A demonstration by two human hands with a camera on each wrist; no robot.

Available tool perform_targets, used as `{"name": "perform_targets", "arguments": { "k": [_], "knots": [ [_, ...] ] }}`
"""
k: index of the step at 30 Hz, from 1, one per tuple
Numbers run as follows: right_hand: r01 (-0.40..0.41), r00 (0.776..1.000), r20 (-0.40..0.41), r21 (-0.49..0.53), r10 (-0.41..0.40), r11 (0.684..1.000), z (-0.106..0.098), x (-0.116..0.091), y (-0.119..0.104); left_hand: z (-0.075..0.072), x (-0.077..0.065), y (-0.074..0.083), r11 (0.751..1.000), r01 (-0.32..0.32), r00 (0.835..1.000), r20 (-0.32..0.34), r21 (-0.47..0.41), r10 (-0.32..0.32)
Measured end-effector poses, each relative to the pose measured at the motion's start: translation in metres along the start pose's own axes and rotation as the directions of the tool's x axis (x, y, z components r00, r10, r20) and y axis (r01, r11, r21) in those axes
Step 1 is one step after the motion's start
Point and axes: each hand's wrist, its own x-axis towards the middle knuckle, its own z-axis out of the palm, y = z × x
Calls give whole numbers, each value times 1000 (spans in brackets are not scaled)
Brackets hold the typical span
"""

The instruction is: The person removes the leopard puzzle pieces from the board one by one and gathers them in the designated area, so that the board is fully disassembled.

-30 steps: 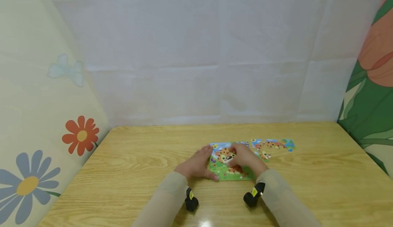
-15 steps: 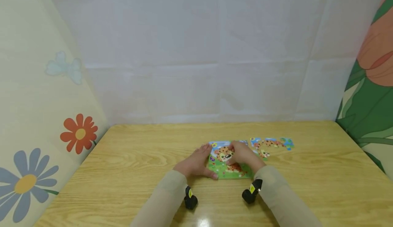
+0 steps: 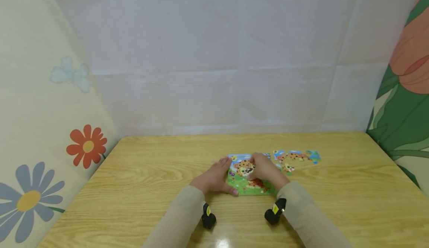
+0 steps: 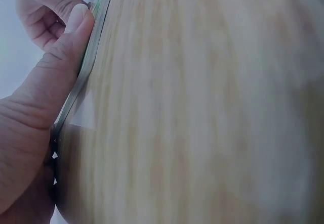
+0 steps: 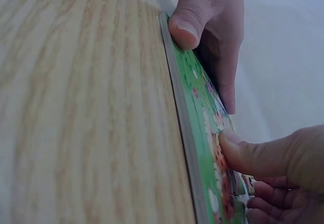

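Note:
A jigsaw puzzle board (image 3: 240, 187) with a cartoon leopard on green grass and blue sky lies flat in the head view. The left hand (image 3: 214, 177) rests along its left side, fingers straight, thumb on the near edge. Over the right half, the right hand (image 3: 267, 170) bends its fingers and thumb onto a puzzle piece beside the leopard's face. In the right wrist view its thumb (image 5: 253, 155) touches the picture, and its curled fingers hide most of that piece. The left wrist view shows the left thumb (image 4: 71, 37) against the board's edge.
Several joined puzzle pieces (image 3: 295, 156) lie right of the board, with a leopard-face piece (image 3: 289, 168) below them. The wooden table (image 3: 151, 177) ends at a white cloth backdrop (image 3: 187, 91). Flower-printed panels stand on both sides.
Both hands keep almost the same position on the board. The head view has shifted slightly since one second ago; no piece has clearly moved.

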Motion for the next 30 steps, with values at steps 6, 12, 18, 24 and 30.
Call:
{"name": "perform_targets", "arguments": {
  "k": [6, 12, 18, 24, 30],
  "knots": [
    [19, 999, -32, 26, -18, 999, 2, -3, -1, 0, 0, -1, 1000, 12, 1000, 3, 5, -12],
    [-16, 995, -91, 147, 29, 989, 5, -8, 1, -1, -1, 1, 1000, 16, 1000, 8, -11, -16],
    [-7, 989, -142, 238, 42, 971, 10, -12, 6, -1, -3, 3, 1000, 20, 1000, 12, -10, -20],
    [19, 985, -165, 372, 45, 928, 12, -11, 17, -1, -3, 4, 1000, 1, 1000, 1, -19, -1],
    [17, 983, -165, 513, 79, 858, 13, -11, 22, -1, -3, 2, 1000, -1, 1000, -7, -5, 1]
  ]
}}
